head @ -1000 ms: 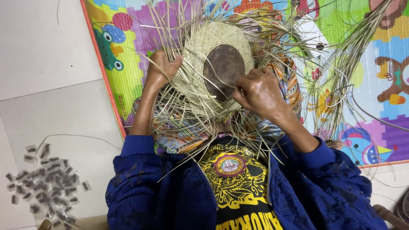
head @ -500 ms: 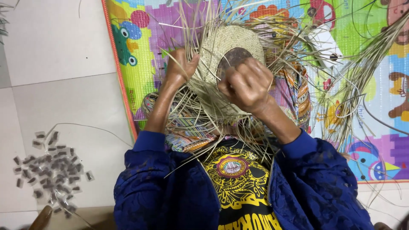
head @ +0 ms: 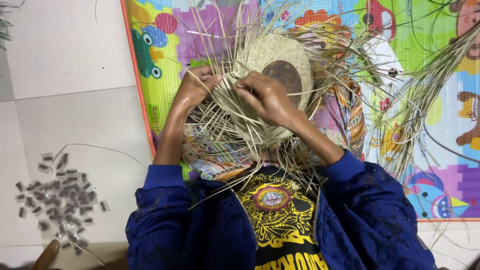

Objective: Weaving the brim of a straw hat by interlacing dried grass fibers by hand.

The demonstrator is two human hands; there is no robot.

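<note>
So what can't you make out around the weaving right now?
Head view only:
- Left hand fingertips: buried in loose straw strands.
- Dark disc on the woven straw piece: part covered by the right hand.
- Small grey pieces on the floor: too small to identify.
- Play mat: cut off at the frame edges.

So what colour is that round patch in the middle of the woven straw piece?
Dark brown: the round patch sits in the pale tan woven straw piece, seen in the head view.

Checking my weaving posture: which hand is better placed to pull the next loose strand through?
Probably the right hand: its fingertips pinch strands on the round woven straw piece; the left hand braces its edge.
</note>
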